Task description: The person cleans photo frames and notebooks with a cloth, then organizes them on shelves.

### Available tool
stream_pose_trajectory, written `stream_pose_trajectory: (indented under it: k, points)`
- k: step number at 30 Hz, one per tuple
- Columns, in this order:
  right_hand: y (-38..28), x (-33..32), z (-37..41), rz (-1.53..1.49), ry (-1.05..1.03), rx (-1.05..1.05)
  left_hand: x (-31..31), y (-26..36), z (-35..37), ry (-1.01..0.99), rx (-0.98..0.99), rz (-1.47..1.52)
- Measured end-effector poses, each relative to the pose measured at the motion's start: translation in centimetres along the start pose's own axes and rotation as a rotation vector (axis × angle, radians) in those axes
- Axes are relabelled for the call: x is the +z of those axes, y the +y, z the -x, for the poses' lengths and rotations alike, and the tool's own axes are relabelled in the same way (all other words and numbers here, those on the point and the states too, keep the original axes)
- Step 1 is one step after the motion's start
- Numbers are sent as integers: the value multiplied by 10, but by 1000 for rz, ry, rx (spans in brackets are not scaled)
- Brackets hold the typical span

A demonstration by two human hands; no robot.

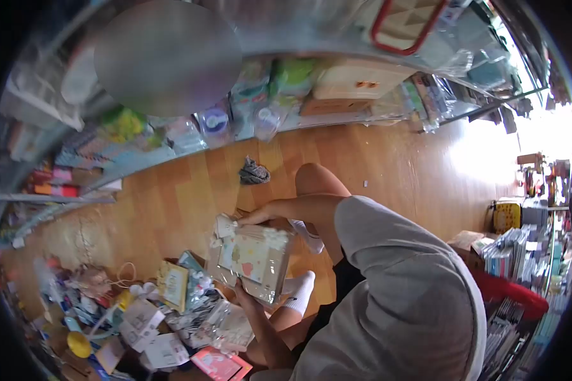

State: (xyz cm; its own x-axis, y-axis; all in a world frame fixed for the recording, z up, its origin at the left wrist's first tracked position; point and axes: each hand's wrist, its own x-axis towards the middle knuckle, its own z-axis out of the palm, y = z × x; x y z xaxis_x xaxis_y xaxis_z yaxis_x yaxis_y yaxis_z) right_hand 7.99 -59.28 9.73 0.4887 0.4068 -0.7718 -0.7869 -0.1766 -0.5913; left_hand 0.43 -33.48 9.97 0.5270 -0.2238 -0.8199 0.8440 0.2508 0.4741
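Observation:
A flat package in clear plastic (245, 257), with a pale patterned front, is held at a tilt over the floor. At its upper edge, near some crumpled white wrapping (224, 227), is my right hand (255, 216), its fingers closed on the package and partly hidden. My left hand (242, 293) grips the lower edge, with the thumb or a finger over the front and the rest hidden.
Shelves with plastic-wrapped goods (216, 120) curve along the top and left. A grey cloth (254, 171) lies on the wooden floor (165, 190). Packaged items pile up at the lower left, including a pink packet (219, 365). Stacked goods (511, 251) stand at right.

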Motion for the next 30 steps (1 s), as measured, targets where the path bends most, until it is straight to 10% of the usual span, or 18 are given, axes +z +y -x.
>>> stream_pose_trajectory:
  k: [5, 10, 19, 24, 30]
  points:
    - [-47, 46, 132, -200, 302, -478, 65, 82, 117, -53, 333, -248]
    - [-49, 66, 276, -504, 591, -229, 119, 107, 177, -128, 299, -558]
    - [117, 55, 455, -1024, 831, -517, 302, -11, 195, -655, 122, -732]
    - [270, -52, 467, -789, 1255, -785, 445, -117, 134, -994, 381, -716]
    - [326, -214, 496, -1016, 1257, -599, 591, -180, 53, -940, 540, -728]
